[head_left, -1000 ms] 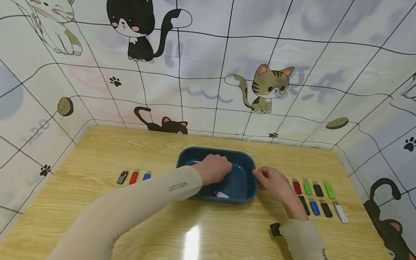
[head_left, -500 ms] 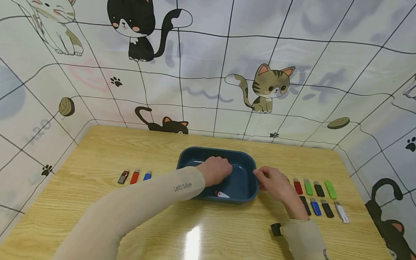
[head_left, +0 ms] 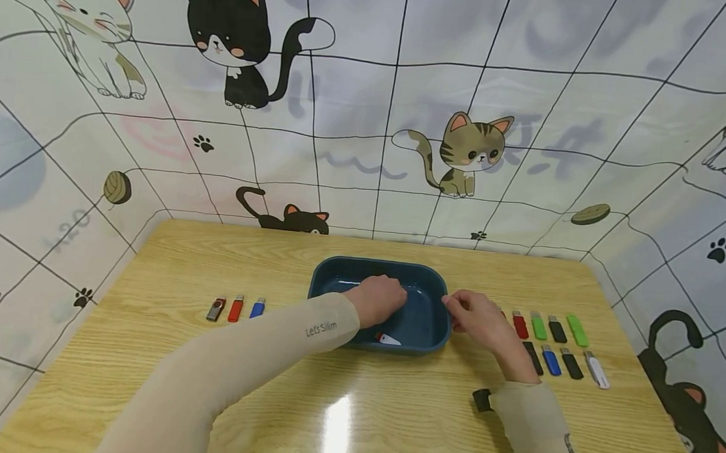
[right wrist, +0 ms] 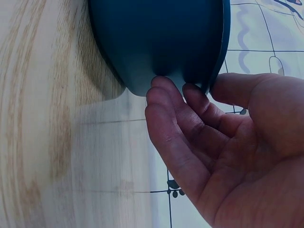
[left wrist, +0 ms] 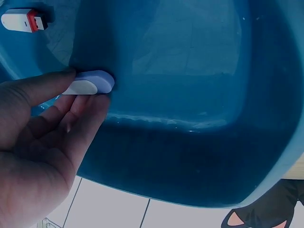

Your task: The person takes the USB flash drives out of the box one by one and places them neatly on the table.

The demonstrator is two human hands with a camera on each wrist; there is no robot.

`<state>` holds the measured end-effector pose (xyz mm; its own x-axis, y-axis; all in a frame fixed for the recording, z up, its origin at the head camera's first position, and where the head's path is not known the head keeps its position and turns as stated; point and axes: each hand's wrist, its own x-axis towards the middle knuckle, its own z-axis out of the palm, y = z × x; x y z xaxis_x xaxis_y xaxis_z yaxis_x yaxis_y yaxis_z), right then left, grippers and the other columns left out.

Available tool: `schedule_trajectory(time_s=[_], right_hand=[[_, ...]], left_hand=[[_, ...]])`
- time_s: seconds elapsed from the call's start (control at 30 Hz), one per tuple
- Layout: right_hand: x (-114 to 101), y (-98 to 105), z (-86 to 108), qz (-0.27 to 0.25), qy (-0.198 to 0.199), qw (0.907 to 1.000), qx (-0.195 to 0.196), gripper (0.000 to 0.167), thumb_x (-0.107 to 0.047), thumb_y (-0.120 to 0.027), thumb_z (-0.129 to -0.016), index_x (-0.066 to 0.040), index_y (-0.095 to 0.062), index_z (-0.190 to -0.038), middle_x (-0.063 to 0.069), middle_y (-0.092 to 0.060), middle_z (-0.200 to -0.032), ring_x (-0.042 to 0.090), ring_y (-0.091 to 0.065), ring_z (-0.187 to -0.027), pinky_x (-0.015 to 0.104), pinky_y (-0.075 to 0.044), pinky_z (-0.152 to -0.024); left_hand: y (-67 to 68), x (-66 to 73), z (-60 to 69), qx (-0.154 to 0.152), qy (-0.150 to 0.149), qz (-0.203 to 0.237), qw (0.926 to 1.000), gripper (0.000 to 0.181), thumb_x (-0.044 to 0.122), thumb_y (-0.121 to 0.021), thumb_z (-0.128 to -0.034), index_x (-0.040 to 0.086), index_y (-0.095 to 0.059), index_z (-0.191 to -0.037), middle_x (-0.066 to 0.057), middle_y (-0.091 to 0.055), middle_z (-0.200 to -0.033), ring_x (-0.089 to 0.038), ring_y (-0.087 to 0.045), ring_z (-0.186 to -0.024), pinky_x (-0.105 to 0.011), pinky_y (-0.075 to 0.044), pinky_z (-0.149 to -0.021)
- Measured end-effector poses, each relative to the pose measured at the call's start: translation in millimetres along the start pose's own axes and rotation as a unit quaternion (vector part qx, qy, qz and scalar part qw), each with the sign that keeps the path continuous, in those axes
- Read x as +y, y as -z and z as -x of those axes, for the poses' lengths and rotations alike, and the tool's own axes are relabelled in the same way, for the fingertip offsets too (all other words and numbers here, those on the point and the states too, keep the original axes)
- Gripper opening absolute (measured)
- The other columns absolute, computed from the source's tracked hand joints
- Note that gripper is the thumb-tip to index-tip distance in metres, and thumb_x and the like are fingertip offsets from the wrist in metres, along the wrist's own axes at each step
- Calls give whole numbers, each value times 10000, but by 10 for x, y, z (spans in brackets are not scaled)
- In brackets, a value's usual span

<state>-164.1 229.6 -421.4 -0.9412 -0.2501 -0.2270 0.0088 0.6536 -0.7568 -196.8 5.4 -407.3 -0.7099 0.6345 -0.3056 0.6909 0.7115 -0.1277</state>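
My left hand (head_left: 379,300) reaches down into a dark blue plastic tub (head_left: 423,312). In the left wrist view, its thumb and fingers pinch a rounded white and lavender USB stick (left wrist: 105,81), partly covered by the thumb and apparently close to the tub's bottom. Also in the tub lies a white USB stick with a red end (left wrist: 19,20), apart from the hand. On the tub's right side, my right hand (head_left: 481,320) holds the rim between thumb and index finger. Its other fingers lie against or near the outer wall, as the right wrist view shows.
Left of the tub, a silver-brown USB stick (head_left: 215,308), a red one (head_left: 235,309) and a blue one (head_left: 257,308) lie in a row. Right of it are two rows of several USB sticks, including a green one (head_left: 577,330) and a white one (head_left: 596,370). Cat-print cloth (head_left: 354,151) surrounds the wooden table.
My left hand and forearm have shifted very slightly to the right inside the tub. The right hand keeps its place at the rim.
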Motion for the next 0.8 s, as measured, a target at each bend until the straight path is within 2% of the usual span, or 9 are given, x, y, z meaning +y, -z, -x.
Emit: schedule_trajectory(time_s=[0.37, 0.5, 0.7, 0.8], right_hand=[[-7, 7, 17, 97, 5, 10000, 20, 380, -351, -524, -1098, 5, -657, -1105, 84, -663, -930, 255, -671, -870, 433, -605, -810], [-10, 2, 14, 138, 45, 9999, 56, 376, -347, -529, -1096, 5, -662, -1096, 80, -665, -917, 239, -673, -854, 425, -609, -796], [-15, -9, 8, 144, 110, 9998, 58, 363, -331, -528, -1098, 5, -663, -1088, 77, -661, -902, 251, -681, -853, 428, -613, -794], [-19, -9, 11, 138, 115, 9998, 63, 363, -332, -527, -1098, 3, -664, -1081, 75, -659, -894, 253, -681, -850, 426, -613, -792]], left_hand=[[82, -49, 90, 295, -30, 231, 9993, 209, 83, -669, -1015, 132, -767, -1193, -29, -736, -1031, -125, -638, -827, -266, -594, -779], [116, -75, 190, 443, -1, 426, 9981, 191, 69, -651, -1022, 121, -764, -1167, -39, -716, -1015, -146, -631, -858, -277, -581, -756], [140, -180, 398, 760, 74, 787, 9940, 184, 92, -624, -1042, 77, -733, -1189, -70, -702, -1090, -187, -662, -995, -288, -582, -846], [168, -234, 490, 932, 70, 881, 9917, 159, 95, -617, -1045, 48, -721, -1156, -95, -697, -1066, -214, -667, -977, -311, -584, -833]])
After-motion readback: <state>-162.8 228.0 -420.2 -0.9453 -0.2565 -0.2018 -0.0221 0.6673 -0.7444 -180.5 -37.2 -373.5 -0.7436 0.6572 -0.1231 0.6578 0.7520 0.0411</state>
